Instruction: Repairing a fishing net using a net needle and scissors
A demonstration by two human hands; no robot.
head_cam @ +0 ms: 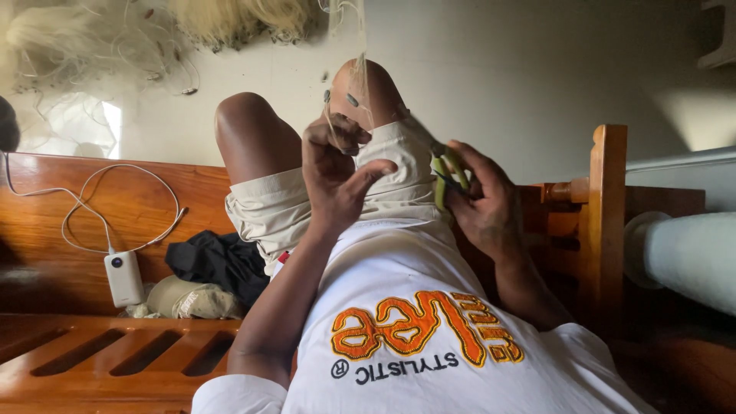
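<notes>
Left hand (337, 172) pinching thin fishing net strands (354, 84) above raised knees; right hand (479, 203) clamped on a yellow-green netting needle (443, 175). White charger block (124, 277) with looping cable, dark clothes (218, 264) at wooden bench (92, 360) back edge.

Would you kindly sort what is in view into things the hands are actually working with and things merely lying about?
In hand:
- left hand pinching thin net strands hanging over the raised knee
- right hand holding a yellow-green netting needle

Lying about:
- white power bank with its cable
- black garment
- khaki cap
- heap of netting against the wall
- wooden bench
</notes>
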